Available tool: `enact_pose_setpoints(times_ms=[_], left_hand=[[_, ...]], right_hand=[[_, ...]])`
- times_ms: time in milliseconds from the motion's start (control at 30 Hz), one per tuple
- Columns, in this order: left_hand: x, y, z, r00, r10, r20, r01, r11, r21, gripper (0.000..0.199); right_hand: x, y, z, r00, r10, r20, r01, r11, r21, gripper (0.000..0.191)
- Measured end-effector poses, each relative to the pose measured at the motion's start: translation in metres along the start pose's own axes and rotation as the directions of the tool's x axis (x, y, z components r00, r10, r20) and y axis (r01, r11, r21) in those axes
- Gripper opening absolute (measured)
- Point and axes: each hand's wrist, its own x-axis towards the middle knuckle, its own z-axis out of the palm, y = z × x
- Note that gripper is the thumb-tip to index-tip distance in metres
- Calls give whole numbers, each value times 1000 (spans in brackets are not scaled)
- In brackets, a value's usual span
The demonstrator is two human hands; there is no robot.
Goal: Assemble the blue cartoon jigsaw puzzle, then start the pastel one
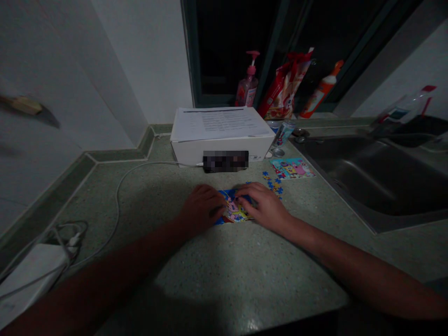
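A partly assembled, colourful jigsaw puzzle (235, 211) lies on the speckled green counter (224, 266) between my hands. My left hand (203, 209) rests on its left edge with the fingers curled; whether a piece is under them is hidden. My right hand (261, 204) is over the puzzle's right side, thumb and forefinger bent close together near its upper part, and what they may hold is too small to make out. Loose blue and yellow pieces (275, 185) are scattered just beyond my right hand. Behind them lies a bright cartoon picture card (292, 168).
A white box (220, 135) with a printed sheet on top stands at the back, a cabled dark device (226, 161) against it. The steel sink (381, 177) is at right. A can (284, 133), bottles and a red bag stand behind. A white power strip (35, 275) lies left.
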Motion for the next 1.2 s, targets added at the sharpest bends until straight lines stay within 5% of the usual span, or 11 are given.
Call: enact_pose_setpoints(times_ms=[433, 1200], left_hand=[[1, 0, 1, 990, -77, 119, 78, 997, -5, 8], [-1, -2, 3, 983, -70, 170, 66, 997, 24, 5]], right_hand=[[-2, 7, -9, 955, -190, 228, 253, 922, -293, 24], [-2, 5, -7, 944, -201, 260, 279, 909, -310, 27]])
